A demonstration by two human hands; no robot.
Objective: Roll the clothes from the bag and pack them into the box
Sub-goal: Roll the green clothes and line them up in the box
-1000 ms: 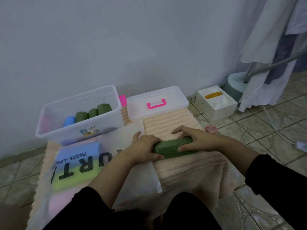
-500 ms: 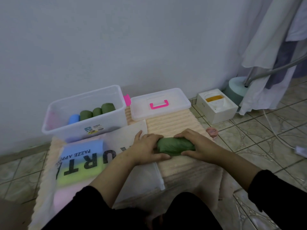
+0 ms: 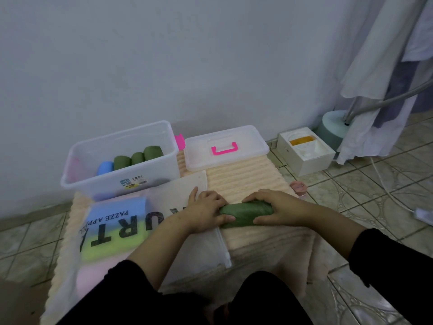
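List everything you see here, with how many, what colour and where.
green roll: one, green, on the mat, gripped at both ends
box: one, clear, back left
packed rolls: three green, one blue, inside the box
lid: one, clear, pink handle, right of the box
bag: one, printed, front left
mat: one, peach
white carton: one, far right
left hand: grips roll's left end
right hand: grips roll's right end

Bag print, small line: "PAZZE APP…" in black on the translucent bag [image 3: 121,226], upside down to the camera, the end cut off.
Bag print, large letters: "U R T", partly covered by an arm.
Box sticker: label [image 3: 132,182] on the front wall of the clear box [image 3: 93,181], probably product text, too small to read.
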